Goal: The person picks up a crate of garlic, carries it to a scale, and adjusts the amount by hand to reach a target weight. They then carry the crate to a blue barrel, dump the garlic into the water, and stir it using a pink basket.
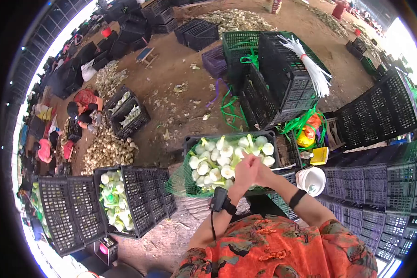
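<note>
A black crate (186,144) lined with green netting (175,182) stands in front of me, filled with white garlic bulbs (215,174) with short green stems. My left hand (246,173) and my right hand (262,176) meet above the crate's right half. Both have their fingers drawn together, touching or nearly touching each other. Whatever they pinch, if anything, is hidden or too small to name. Garlic bulbs lie just beyond and beside the fingers. The netting spills over the crate's left edge.
White ties (306,60) lie on stacked crates (282,88). A white bucket (310,180) and yellow box (319,156) are at my right. Another garlic-filled crate (139,194) stands left. Farther off, a person (84,104) crouches by a garlic heap (107,150).
</note>
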The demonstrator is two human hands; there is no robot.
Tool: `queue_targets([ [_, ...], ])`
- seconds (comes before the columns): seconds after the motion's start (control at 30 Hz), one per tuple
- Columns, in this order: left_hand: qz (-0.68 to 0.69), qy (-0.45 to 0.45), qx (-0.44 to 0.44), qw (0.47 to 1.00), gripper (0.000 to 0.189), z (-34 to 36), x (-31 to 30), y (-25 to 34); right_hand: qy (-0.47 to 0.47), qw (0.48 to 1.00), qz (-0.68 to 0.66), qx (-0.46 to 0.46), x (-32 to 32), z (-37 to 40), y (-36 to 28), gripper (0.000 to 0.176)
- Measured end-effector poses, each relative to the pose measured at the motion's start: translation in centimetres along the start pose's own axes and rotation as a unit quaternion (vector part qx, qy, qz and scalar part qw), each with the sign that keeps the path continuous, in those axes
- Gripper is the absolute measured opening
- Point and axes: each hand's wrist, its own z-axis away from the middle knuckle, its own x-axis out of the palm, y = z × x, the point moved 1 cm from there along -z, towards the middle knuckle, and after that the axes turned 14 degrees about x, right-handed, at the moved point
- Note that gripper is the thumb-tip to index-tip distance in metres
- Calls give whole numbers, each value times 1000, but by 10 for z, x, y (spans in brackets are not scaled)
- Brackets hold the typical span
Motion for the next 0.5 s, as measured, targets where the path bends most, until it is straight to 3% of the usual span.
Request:
queue_targets([
  [0.07,-260,-111,2,959,43,1,3,5,-31,997,-44,-58,12,-20,8,58],
  [0.1,-282,-94,71,952,41,7,6,-4,-44,994,-58,-78,17,-30,14,52],
  [0.13,-283,-92,64,953,41,17,5,5,28,984,39,-172,21,-33,27,40],
  [0.17,-319,-88,186,925,36,27,5,17,100,949,136,-265,23,-37,39,29],
  [0.2,-353,-80,307,880,32,32,3,39,45,965,41,-256,14,-35,28,21],
  [0.23,-311,-142,306,888,64,39,-12,64,-8,968,-56,-243,5,-33,14,15],
  [0.27,-315,-135,299,891,64,49,-26,72,-19,968,-58,-245,0,-23,5,15],
  [0.33,-509,32,242,825,85,62,-54,79,40,991,72,-109,-6,-17,-7,10],
  [0.37,-539,57,230,808,103,57,-66,63,19,999,-16,-33,-7,-12,-12,8],
  [0.4,-540,60,226,808,103,50,-69,41,14,999,-15,-34,-6,-10,-11,8],
  [0.43,-472,31,191,860,85,39,-73,17,2,997,-3,-75,-6,-9,-10,9],
  [0.5,-400,3,155,903,68,23,-81,-25,4,987,19,-162,-4,-9,-7,11],
])
